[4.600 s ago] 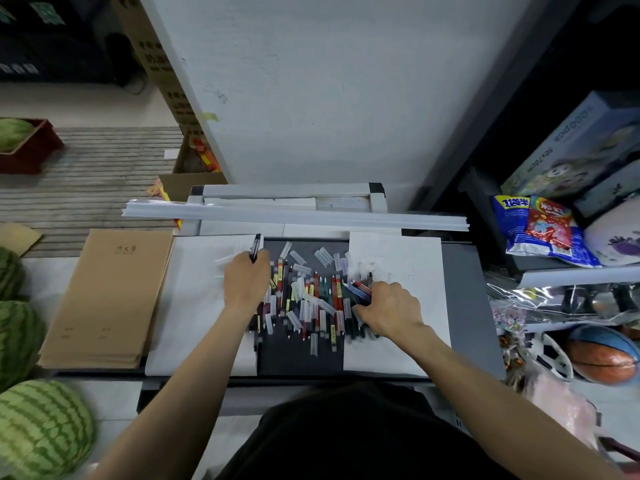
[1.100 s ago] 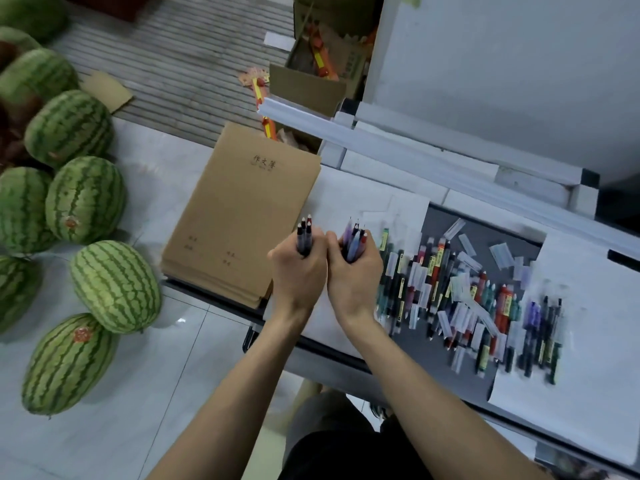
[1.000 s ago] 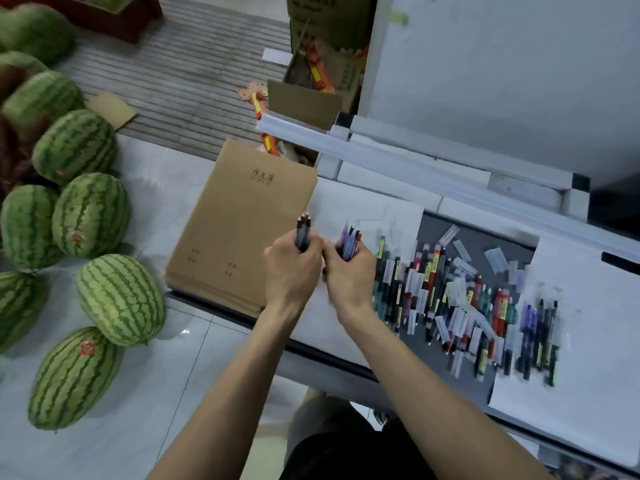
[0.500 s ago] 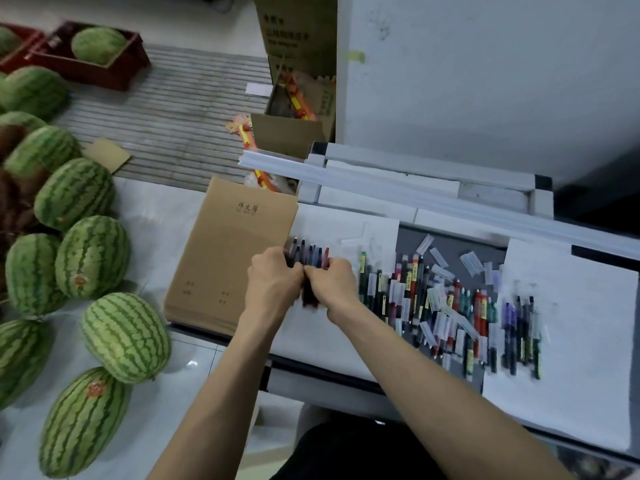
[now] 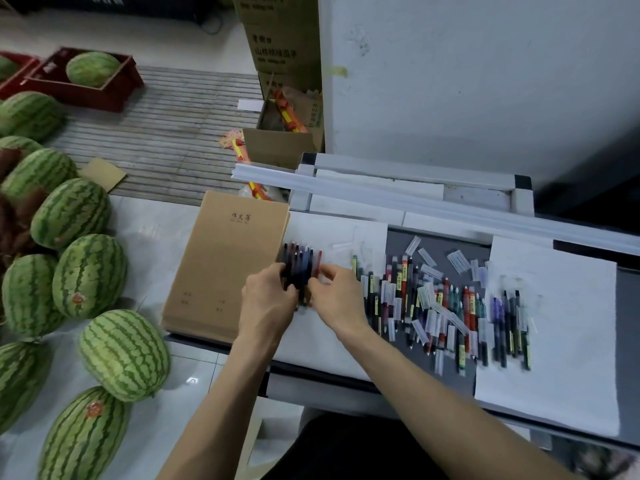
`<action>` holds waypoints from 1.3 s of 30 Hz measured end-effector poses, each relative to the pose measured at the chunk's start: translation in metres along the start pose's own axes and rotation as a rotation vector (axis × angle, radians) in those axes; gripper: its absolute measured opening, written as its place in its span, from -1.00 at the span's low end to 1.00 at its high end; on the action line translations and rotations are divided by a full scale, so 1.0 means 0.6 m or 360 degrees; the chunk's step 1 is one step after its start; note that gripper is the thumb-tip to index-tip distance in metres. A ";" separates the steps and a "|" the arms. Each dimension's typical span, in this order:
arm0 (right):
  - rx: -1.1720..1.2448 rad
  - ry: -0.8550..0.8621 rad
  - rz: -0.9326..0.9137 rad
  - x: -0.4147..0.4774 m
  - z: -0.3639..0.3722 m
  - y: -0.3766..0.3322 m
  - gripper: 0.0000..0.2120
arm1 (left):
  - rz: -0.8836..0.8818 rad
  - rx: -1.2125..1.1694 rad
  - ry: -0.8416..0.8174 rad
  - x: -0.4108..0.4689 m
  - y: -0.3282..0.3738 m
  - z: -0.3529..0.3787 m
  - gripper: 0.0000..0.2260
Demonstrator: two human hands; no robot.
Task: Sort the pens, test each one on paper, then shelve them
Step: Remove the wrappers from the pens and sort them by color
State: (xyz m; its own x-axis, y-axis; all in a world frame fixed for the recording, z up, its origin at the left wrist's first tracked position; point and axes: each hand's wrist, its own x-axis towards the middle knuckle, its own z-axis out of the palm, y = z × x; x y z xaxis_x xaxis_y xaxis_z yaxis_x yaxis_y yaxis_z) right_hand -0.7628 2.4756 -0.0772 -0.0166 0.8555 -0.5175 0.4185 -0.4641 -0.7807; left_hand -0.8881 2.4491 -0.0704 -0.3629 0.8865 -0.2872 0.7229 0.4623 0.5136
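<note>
A row of several dark, blue and red pens [image 5: 300, 263] lies side by side on the left white paper sheet [image 5: 332, 233]. My left hand [image 5: 268, 304] and my right hand [image 5: 341, 299] flank the row, fingers curled onto the pens' lower ends. A big loose pile of pens and white caps [image 5: 426, 303] covers the dark grey table top [image 5: 440, 244] to the right. A smaller group of purple and dark pens [image 5: 509, 323] lies on the left edge of the right white sheet [image 5: 568, 306].
A stack of brown notebooks [image 5: 221, 268] lies left of the paper. Several watermelons [image 5: 90, 275] sit on the floor at left. A white rail [image 5: 381, 192] and white wall stand behind the table. An open cardboard box [image 5: 280, 147] sits farther back.
Half a second ago both hands held the pens bunched together over the left sheet. Now the pens lie spread in a flat row, with the hands at its lower end.
</note>
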 end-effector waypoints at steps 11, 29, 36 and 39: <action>-0.0034 -0.0222 -0.0091 -0.032 0.001 0.024 -0.71 | 0.0371 0.0237 -0.0190 -0.037 -0.054 0.050 -0.39; -0.0535 -0.0315 -0.0334 -0.022 0.005 0.019 -0.66 | 0.0659 0.0453 -0.0325 -0.008 -0.071 0.020 -0.29; -0.0637 -0.0449 -0.0379 -0.022 -0.012 0.011 -0.61 | 0.0615 0.0415 -0.0351 -0.003 -0.066 0.017 -0.35; -0.0686 -0.0435 -0.0464 -0.025 -0.032 0.011 -0.73 | 0.0608 0.0422 -0.0324 -0.009 -0.059 0.011 -0.37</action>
State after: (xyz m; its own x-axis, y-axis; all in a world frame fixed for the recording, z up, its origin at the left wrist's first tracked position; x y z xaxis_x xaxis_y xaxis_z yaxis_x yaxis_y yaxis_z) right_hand -0.7420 2.4643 -0.0680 -0.3960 0.8170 -0.4191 0.6920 -0.0345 -0.7211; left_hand -0.9082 2.4279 -0.0924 0.0598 0.9568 -0.2845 0.9157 0.0609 0.3973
